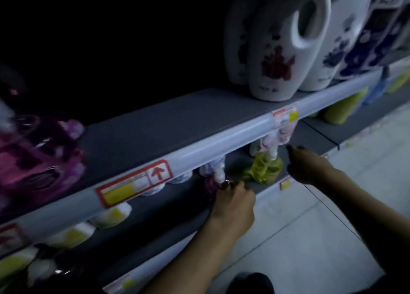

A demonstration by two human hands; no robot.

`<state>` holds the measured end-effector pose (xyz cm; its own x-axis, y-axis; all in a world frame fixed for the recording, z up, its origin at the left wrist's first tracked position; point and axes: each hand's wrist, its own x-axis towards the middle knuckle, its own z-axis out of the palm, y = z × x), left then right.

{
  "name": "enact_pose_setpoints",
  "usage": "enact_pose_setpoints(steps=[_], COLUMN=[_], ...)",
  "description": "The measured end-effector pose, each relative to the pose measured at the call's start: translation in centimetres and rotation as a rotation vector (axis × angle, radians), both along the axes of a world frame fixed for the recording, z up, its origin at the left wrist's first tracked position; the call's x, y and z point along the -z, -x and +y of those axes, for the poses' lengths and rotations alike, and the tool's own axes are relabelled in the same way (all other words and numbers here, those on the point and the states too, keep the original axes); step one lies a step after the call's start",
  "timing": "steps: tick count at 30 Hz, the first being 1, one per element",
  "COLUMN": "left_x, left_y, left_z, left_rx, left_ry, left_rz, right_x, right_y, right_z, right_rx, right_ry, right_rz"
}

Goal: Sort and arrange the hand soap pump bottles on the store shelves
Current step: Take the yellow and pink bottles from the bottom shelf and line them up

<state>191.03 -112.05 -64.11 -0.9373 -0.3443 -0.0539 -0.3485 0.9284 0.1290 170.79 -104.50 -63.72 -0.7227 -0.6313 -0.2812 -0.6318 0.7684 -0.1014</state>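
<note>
On the lower shelf [173,207], my left hand [233,201] grips a dark purple pump bottle [210,186] near the shelf's front edge. To its right stands a green pump bottle [265,169], and my right hand [307,165] sits just right of it with fingers curled; whether it holds anything is hidden. White-capped bottles [216,168] with purple labels stand behind, partly hidden under the upper shelf's rail. White and yellow-green bottles [111,215] line the shelf to the left.
The upper shelf [155,125] carries large white detergent jugs [279,56] at the right and blurred magenta packs [37,158] at the left. Price tags [135,182] sit on its rail. Pale floor tiles [321,238] lie at the right.
</note>
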Motion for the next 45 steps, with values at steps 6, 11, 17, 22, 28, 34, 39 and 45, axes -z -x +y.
enact_pose_setpoints(steps=[6, 11, 17, 22, 28, 34, 39, 45], left_x=[2.9, 4.7, 5.2, 4.6, 3.8, -3.5, -9.2, -15.1], left_y=[4.5, 4.9, 4.5, 3.1, -0.2, -4.9, -7.2, -10.1], left_z=[0.0, -0.9, -1.3, -1.1, -1.3, -0.5, 0.0, -1.2], left_rx=[-0.122, -0.188, -0.224, -0.18, -0.148, 0.099, 0.035, 0.084], left_ry=[-0.25, -0.354, -0.439, -0.493, -0.923, -1.559, -1.673, -1.773], left_rz=[0.004, -0.024, -0.002, 0.056, -0.011, -0.099, 0.412, 0.714], right_x=[3.3, 3.4, 3.7, 1.8, -5.8, -14.5, -20.3, -24.1], right_y=[2.0, 3.0, 3.4, 0.9, -5.0, -10.0, -13.1, -17.0], right_z=[-2.9, -3.9, -3.5, -1.5, 2.1, 4.4, 3.7, 0.8], right_rx=[-0.089, -0.134, -0.098, -0.333, -0.536, -0.312, -0.228, -0.217], right_ry=[0.116, 0.145, 0.254, 0.183, 0.319, 0.78, 1.161, 1.383], right_rz=[-0.076, 0.076, 0.004, 0.013, -0.015, -0.417, -0.489, -0.744])
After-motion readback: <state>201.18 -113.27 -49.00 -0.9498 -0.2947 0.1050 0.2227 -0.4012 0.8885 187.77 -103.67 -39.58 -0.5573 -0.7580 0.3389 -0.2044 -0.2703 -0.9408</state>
